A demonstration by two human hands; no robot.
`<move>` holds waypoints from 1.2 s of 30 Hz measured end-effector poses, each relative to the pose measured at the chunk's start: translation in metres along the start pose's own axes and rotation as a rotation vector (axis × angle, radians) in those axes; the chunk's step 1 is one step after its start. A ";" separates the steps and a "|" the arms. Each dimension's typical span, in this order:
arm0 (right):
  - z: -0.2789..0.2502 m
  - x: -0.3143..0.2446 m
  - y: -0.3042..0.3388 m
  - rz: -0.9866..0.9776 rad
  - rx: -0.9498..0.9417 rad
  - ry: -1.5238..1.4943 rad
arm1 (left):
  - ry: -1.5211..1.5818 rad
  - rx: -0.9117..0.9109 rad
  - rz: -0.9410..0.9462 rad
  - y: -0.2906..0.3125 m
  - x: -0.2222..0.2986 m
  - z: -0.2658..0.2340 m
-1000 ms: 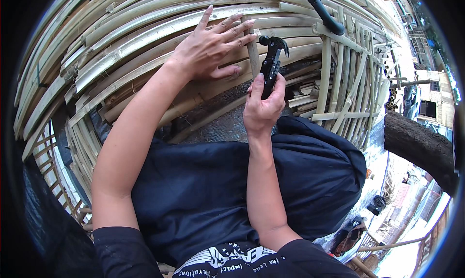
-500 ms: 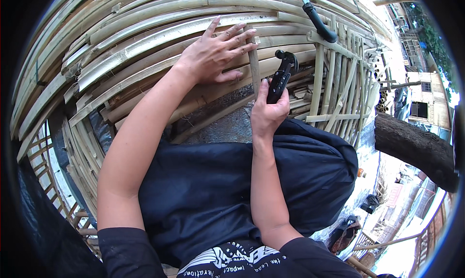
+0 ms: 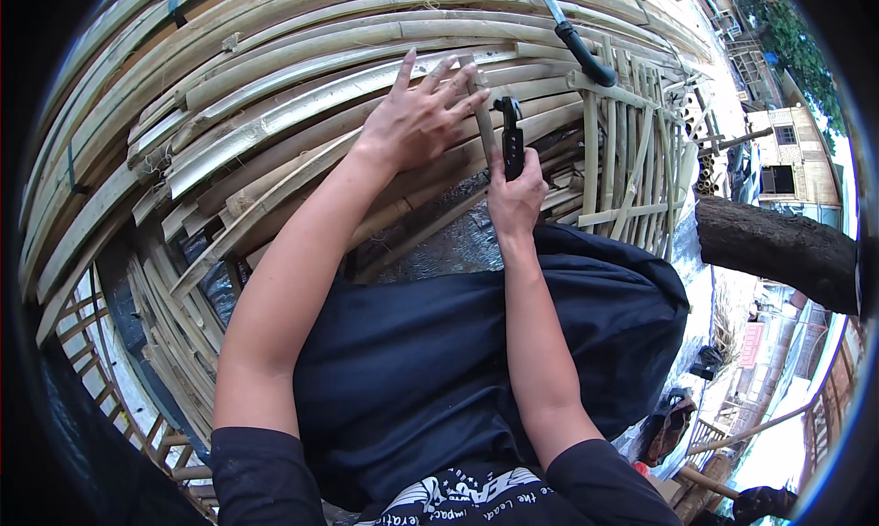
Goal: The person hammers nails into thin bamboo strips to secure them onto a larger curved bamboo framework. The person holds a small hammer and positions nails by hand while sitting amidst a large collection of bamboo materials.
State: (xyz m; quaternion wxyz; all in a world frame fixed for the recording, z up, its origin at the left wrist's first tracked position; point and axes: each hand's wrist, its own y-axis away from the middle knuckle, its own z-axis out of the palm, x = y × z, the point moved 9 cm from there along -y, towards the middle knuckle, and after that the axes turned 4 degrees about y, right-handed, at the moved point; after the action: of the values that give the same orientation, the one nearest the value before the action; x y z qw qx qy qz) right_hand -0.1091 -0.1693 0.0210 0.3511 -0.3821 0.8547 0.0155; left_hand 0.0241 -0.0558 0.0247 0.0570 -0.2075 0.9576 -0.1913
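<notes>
My right hand (image 3: 518, 195) is closed around the black handle of a compact hammer (image 3: 514, 146), its head pointing up and away from me. Just left of it, a narrow bamboo strip (image 3: 482, 114) lies across several long bamboo slats (image 3: 302, 109). My left hand (image 3: 417, 123) is spread over the slats, palm down, its fingertips at the upper part of that strip. Whether those fingertips press on the strip or only hover over it, I cannot tell.
A bluish metal bar with a curved black grip (image 3: 586, 54) lies over the slats. Right of the hammer stands a bamboo lattice (image 3: 627, 151). Dark cloth (image 3: 412, 352) covers my lap. A thick log (image 3: 774, 251) is at the right, and bamboo pieces (image 3: 174, 334) are stacked at the left.
The hammer has turned more upright, its head closer to the strip. My left hand has shifted slightly right and its fingers have lifted or bent. The whole view has shifted a little.
</notes>
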 end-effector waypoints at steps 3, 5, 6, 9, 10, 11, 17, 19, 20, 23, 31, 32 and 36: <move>0.003 -0.021 -0.010 -0.056 -0.014 -0.032 | -0.020 0.171 -0.045 0.008 -0.010 -0.019; 0.004 -0.028 -0.015 -0.095 -0.025 -0.029 | 0.225 0.281 -0.139 0.011 -0.023 -0.027; 0.005 -0.033 -0.016 -0.137 -0.038 -0.031 | 0.240 0.419 -0.153 0.017 -0.026 -0.040; 0.008 -0.031 -0.018 -0.098 -0.080 -0.084 | 0.305 0.210 -0.429 0.022 -0.053 -0.025; 0.008 -0.028 -0.019 -0.103 -0.080 -0.086 | 0.249 0.279 -0.425 0.025 -0.056 -0.034; 0.008 -0.026 -0.022 -0.101 -0.083 -0.096 | 0.245 0.287 -0.430 0.028 -0.062 -0.034; -0.002 -0.030 -0.033 -0.102 -0.076 -0.130 | 0.180 0.312 -0.492 0.035 -0.080 -0.036; -0.008 -0.049 -0.038 -0.104 -0.102 -0.209 | 0.204 0.316 -0.422 0.035 -0.086 -0.038; -0.013 -0.056 -0.040 -0.114 -0.107 -0.200 | 0.250 0.323 -0.352 0.032 -0.081 -0.041; -0.021 -0.071 -0.043 -0.152 -0.098 -0.230 | 0.325 0.305 -0.305 0.032 -0.078 -0.051; -0.030 -0.048 -0.029 -0.219 -0.048 -0.260 | 0.495 0.273 -0.152 0.011 -0.050 -0.093; -0.035 -0.055 -0.030 -0.213 -0.056 -0.282 | 0.504 0.270 -0.150 0.007 -0.055 -0.103; -0.027 -0.057 -0.028 -0.128 -0.116 -0.356 | 0.494 0.197 -0.215 0.030 -0.054 -0.113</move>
State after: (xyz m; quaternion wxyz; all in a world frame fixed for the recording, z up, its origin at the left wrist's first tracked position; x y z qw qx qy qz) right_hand -0.0801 -0.1605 0.0830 0.4741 -0.4465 0.7508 0.1098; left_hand 0.0401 0.0307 0.1188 -0.1786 -0.2487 0.8918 -0.3331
